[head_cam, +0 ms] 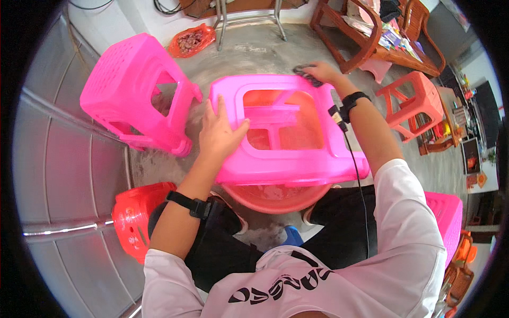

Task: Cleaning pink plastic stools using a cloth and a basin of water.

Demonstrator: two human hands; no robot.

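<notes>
A bright pink plastic stool point(286, 165) lies on its side across a round basin point(274, 204), the feet of its legs pointing right. Through the opening in the stool's side I see more pink stool parts and the basin's orange-red inside. My left hand point(222, 131) holds the stool's left end, thumb near the opening and fingers spread over the surface. In my right hand point(322, 72) is a dark grey scrubbing pad or cloth point(308, 73), pressed against the far right edge of the stool. Part of the pad is hidden under my fingers.
Another pink stool point(135, 91) stands at left, a red stool point(133, 218) beside my left knee, a pink one point(447, 222) at my right. An orange-red stool point(415, 103), a wooden chair point(358, 43) and a red plastic bag point(193, 39) lie beyond. A cable point(360, 190) hangs from my right wrist.
</notes>
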